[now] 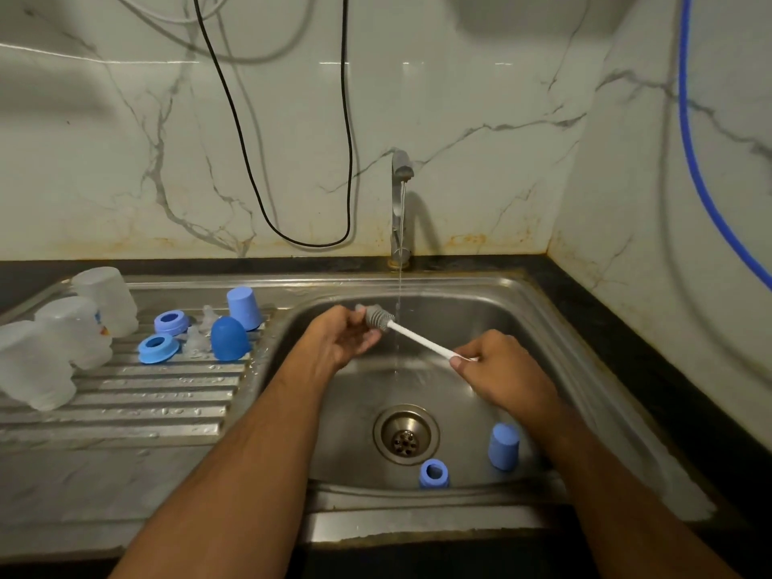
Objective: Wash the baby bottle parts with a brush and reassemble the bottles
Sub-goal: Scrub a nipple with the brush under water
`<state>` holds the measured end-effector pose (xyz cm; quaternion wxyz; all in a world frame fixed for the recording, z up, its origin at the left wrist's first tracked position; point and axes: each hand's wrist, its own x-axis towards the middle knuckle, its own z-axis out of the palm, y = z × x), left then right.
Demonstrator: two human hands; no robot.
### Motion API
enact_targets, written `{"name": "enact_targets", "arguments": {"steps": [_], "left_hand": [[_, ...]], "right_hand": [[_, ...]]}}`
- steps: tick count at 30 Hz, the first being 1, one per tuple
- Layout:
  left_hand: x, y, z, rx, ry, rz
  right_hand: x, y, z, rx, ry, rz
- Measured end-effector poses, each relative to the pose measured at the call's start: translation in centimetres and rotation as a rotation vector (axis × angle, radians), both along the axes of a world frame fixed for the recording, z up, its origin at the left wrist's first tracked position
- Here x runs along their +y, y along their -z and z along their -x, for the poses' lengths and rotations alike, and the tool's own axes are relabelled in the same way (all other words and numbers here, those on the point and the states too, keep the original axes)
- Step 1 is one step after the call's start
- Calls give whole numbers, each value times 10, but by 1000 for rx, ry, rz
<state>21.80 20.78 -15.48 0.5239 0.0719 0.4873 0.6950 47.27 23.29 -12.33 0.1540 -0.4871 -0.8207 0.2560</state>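
Over the sink basin (480, 294), both hands work under a thin stream from the tap (401, 194). Right hand (497, 369) pinches the near end of the white brush handle between thumb and curled fingers (459, 363). The brush (411, 334) slants up and away from those fingers to its grey ribbed head, which sits at the left hand's fingertips (361, 317). Left hand (338, 342) curls round a small clear part at the brush head; what part it is cannot be told.

Nearer than the right fingers, on the basin floor: a blue cap (504, 447) upright and a blue ring (433, 474), either side of the drain (405, 434).

Left of the left fingers, on the draining board (125, 394): three frosted bottles (71, 328), two blue rings (158, 348), two clear teats (194, 340), a dark blue dome cap (229, 338), a pale blue cap (244, 307).
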Motion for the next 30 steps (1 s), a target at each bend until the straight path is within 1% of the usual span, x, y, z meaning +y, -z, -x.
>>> {"name": "enact_targets", "arguments": {"steps": [1, 2, 3, 5, 7, 8, 9, 10, 12, 13, 14, 15, 16, 17, 18, 19, 21, 22, 23, 25, 27, 29, 30], "left_hand": [[0, 3, -2, 19, -14, 60], [1, 4, -2, 23, -27, 94], [2, 4, -3, 3, -39, 91], [4, 2, -1, 20, -64, 72], [8, 0, 2, 41, -75, 28], [9, -1, 3, 40, -72, -2], [10, -1, 4, 31, -69, -45], [11, -3, 3, 31, -63, -78], [10, -5, 3, -6, -51, -161], [10, -6, 2, -51, -46, -221], [8, -8, 0, -100, -40, -284], [7, -9, -2, -142, -30, -347], [5, -11, -3, -165, -20, -385], [5, -11, -4, -168, -9, -386], [5, -10, -5, -150, 5, -335], [5, -9, -6, -111, 15, -244], [5, -2, -8, -23, -10, -29], [4, 1, -8, -7, -37, 40], [3, 2, -7, -15, -57, 69], [3, 3, -1, -18, -71, 70], [4, 1, 3, -32, -63, 27], [7, -2, 5, -43, -45, -53], [8, -4, 5, -44, -34, -94]], "right_hand": [[-1, 3, 1, -120, -40, -178], [-3, 4, 2, -175, -69, -285], [-5, 2, 3, -182, -93, -341], [-7, 2, 4, -161, -130, -412], [-7, 2, 5, -139, -144, -395], [-7, 3, 7, -108, -131, -335], [-7, 5, 9, -42, -105, -216], [-6, 5, 11, 69, -54, -20], [-9, 0, 12, 311, 69, 496], [-10, -5, 9, 396, 77, 694], [-9, -9, 5, 449, 45, 817], [-8, -12, 1, 481, 10, 888], [-7, -14, -1, 495, -12, 905], [-6, -13, -1, 489, 1, 874], [-5, -11, 1, 444, 34, 770], [-5, -7, 3, 352, 66, 583], [-5, 1, 7, 44, 35, 63], [-6, 5, 7, -68, -17, -142], [-8, 6, 8, -135, -67, -274], [-11, 2, 9, -183, -136, -398], [-10, 0, 9, -180, -156, -427], [-10, 1, 10, -75, -126, -287], [-10, 2, 12, 10, -99, -151]]}}
